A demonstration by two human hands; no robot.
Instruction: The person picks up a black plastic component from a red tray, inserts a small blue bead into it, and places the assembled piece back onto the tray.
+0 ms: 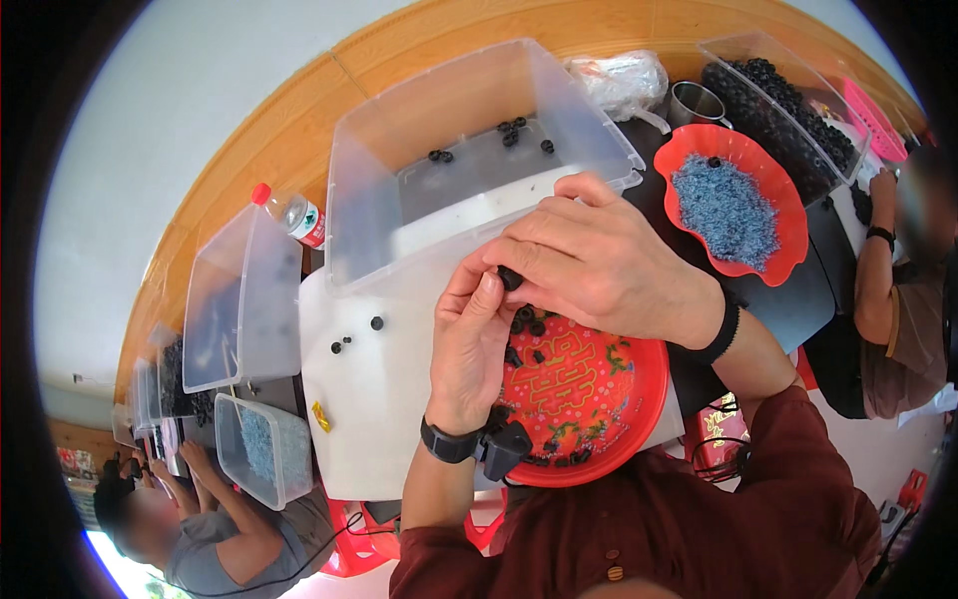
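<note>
Over the red round tray (pixel 644 414), my left hand (pixel 467 344) and my right hand (pixel 614 265) meet at the fingertips. Between them they pinch a small round black part (pixel 510 278); its finer shape is too small to make out. Several similar black parts (pixel 529 321) lie on the tray under my right hand, and more sit along its near rim. A few loose black pieces (pixel 376 322) rest on the white tabletop sheet (pixel 364 429) to the left, near a scrap of yellow wrapper (pixel 320 417).
Beyond my hands stands a clear bin (pixel 359 200) holding several black parts. At right are a red scalloped bowl (pixel 793 225) of blue bits, a metal mug (pixel 696 105) and a bin of black parts (pixel 788 110). A bottle (pixel 294 215) stands left. People work on both sides.
</note>
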